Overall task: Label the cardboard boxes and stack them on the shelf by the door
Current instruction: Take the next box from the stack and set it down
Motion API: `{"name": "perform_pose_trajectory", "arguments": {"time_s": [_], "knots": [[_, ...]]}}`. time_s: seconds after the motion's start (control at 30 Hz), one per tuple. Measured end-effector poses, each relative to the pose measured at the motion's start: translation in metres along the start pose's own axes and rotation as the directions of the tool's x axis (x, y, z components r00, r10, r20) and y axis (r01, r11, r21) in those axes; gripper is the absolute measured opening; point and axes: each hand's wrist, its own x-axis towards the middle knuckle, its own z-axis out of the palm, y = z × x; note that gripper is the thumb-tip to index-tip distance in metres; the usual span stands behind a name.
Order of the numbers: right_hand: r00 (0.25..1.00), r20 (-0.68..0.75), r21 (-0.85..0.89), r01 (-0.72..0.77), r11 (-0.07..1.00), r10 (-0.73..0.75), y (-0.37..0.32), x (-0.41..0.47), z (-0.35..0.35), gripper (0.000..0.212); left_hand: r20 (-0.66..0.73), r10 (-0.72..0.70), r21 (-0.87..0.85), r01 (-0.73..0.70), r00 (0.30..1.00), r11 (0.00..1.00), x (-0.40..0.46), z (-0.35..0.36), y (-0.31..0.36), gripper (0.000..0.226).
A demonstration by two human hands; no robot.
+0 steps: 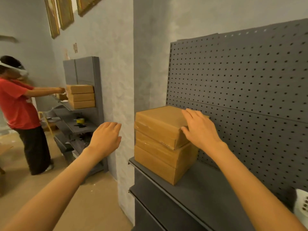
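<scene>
A stack of brown cardboard boxes stands on the dark grey shelf [196, 189] in front of me. The top box [160, 124] sits slightly skewed on the bottom box [160, 164]. My right hand [200, 129] rests on the top box's right corner, fingers spread over its top and thumb on its side. My left hand [106, 137] hovers to the left of the stack, fingers apart, holding nothing and not touching the boxes.
A grey pegboard panel [250, 84] backs the shelf. A wall corner [126, 97] stands left of it. Further left, a person in a red shirt [16, 105] handles another box stack [81, 96] on a second grey shelf unit holding yellow tape [79, 120].
</scene>
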Motion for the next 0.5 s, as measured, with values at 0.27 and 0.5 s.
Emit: {"name": "perform_pose_trajectory", "arguments": {"time_s": [0.27, 0.5], "knots": [[0.936, 0.028, 0.054, -0.351, 0.935, 0.35, 0.008, 0.038, 0.027, 0.059, -0.046, 0.058, -0.308, -0.069, 0.997, 0.949, 0.12, 0.04, -0.021, 0.05], [0.614, 0.176, 0.577, -0.698, 0.425, 0.769, -0.005, 0.054, 0.046, 0.063, 0.279, 0.022, -0.874, 0.245, 0.96, 0.42, 0.19, 0.066, -0.015, 0.05]]}}
